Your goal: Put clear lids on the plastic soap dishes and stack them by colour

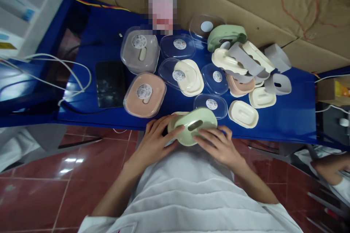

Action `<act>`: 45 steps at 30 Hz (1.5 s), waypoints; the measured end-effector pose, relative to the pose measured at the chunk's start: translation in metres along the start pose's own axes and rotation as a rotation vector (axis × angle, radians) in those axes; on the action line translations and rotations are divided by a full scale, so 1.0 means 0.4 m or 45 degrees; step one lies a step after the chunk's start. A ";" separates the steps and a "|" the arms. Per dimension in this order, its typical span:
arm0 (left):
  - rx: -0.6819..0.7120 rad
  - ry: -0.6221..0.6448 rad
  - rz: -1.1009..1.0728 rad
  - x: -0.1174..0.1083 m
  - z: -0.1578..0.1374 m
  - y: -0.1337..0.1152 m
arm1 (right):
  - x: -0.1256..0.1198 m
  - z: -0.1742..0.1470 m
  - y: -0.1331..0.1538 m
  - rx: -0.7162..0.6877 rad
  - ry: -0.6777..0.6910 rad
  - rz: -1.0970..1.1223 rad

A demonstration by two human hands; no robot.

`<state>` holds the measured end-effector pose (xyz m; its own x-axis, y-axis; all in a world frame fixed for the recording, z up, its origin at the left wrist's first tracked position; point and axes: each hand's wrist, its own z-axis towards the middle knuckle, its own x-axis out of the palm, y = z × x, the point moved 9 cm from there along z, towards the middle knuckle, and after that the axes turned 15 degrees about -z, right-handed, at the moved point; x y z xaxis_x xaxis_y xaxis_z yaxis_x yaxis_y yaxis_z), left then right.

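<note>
A pale green plastic box part [194, 124] with an oval slot sits at the near edge of the blue table [287, 116], over a cream-coloured piece [175, 119]. My left hand [155, 140] grips its left side, fingers curled over the rim. My right hand [218, 143] presses on its right side with fingers spread. Both hands hold the same green part above my white-clad lap.
Several boxes, clear lids and inserts in pink [144, 94], grey [140, 54], cream [243, 113] and green [226, 35] cover the table. A black device [109, 83] and white cables [68, 76] lie left. Another person's hand [329, 167] shows at right. Cardboard stands behind.
</note>
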<state>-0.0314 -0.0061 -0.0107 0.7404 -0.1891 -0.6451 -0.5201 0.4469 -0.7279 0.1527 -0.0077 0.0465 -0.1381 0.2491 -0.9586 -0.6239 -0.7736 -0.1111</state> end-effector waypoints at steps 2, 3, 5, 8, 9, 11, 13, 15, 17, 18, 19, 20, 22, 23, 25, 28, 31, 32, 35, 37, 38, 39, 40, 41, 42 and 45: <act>0.009 -0.003 -0.020 0.004 0.000 0.001 | -0.006 -0.015 0.023 0.003 -0.110 0.012; 0.006 -0.009 -0.027 0.004 -0.002 0.003 | -0.002 -0.020 0.033 0.014 -0.139 0.022; -0.006 -0.017 -0.036 0.005 -0.005 0.009 | 0.013 -0.022 0.041 0.060 -0.152 0.037; -0.016 -0.019 -0.048 0.003 -0.008 0.014 | 0.032 -0.011 0.036 0.060 -0.158 0.073; -0.018 -0.021 -0.054 0.002 -0.008 0.014 | 0.038 -0.004 0.033 0.038 -0.150 0.097; -0.025 -0.029 -0.063 -0.002 -0.005 0.015 | 0.046 0.011 0.029 -0.022 -0.129 0.150; -0.036 -0.030 -0.070 -0.007 -0.001 0.016 | 0.054 0.024 0.028 -0.084 -0.100 0.181; -0.046 -0.028 -0.082 -0.012 0.000 0.016 | 0.059 0.032 0.032 -0.132 -0.090 0.185; -0.058 -0.022 -0.105 -0.017 -0.004 0.016 | 0.057 0.035 0.035 -0.148 -0.116 0.176; -0.069 -0.019 -0.118 -0.019 -0.009 0.017 | 0.055 0.036 0.037 -0.147 -0.138 0.170; -0.084 -0.018 -0.130 -0.022 -0.015 0.019 | 0.053 0.036 0.039 -0.144 -0.156 0.164; -0.102 -0.022 -0.139 -0.025 -0.022 0.021 | 0.052 0.036 0.041 -0.143 -0.166 0.157; -0.133 -0.040 -0.148 -0.033 -0.038 0.024 | 0.052 0.039 0.046 -0.149 -0.167 0.150; -0.144 -0.050 -0.148 -0.036 -0.044 0.026 | 0.053 0.041 0.048 -0.156 -0.160 0.155; -0.155 -0.049 -0.146 -0.037 -0.054 0.027 | 0.054 0.047 0.048 -0.154 -0.154 0.182; -0.171 -0.045 -0.145 -0.034 -0.058 0.029 | 0.065 0.058 0.045 -0.124 -0.119 0.219; -0.167 -0.044 -0.099 -0.031 -0.054 0.028 | 0.082 0.065 0.054 -0.127 -0.076 0.201; -0.155 -0.039 -0.073 -0.029 -0.053 0.026 | 0.088 0.067 0.059 -0.130 -0.064 0.186; -0.112 -0.014 -0.015 -0.023 -0.048 0.020 | 0.107 0.068 0.069 -0.132 -0.007 0.150; -0.101 -0.005 -0.010 -0.019 -0.046 0.020 | 0.118 0.064 0.074 -0.161 0.043 0.151; -0.098 -0.002 -0.014 -0.016 -0.046 0.021 | 0.120 0.060 0.074 -0.181 0.055 0.160; -0.094 -0.002 -0.020 -0.014 -0.046 0.023 | 0.119 0.055 0.071 -0.191 0.052 0.172; -0.087 -0.005 -0.028 -0.012 -0.047 0.024 | 0.114 0.050 0.061 -0.188 0.032 0.188; -0.085 -0.008 -0.040 -0.011 -0.048 0.025 | 0.108 0.044 0.042 -0.154 0.002 0.200; -0.086 -0.013 -0.055 -0.010 -0.049 0.026 | 0.103 0.038 0.013 -0.079 -0.023 0.201; -0.104 -0.047 -0.117 -0.015 -0.048 0.029 | 0.116 0.012 -0.116 0.312 0.050 0.143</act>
<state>-0.0499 -0.0165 -0.0197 0.8009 -0.1928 -0.5669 -0.4813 0.3560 -0.8010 0.1716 0.0424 0.0085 -0.1900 0.1433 -0.9713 -0.7745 -0.6298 0.0586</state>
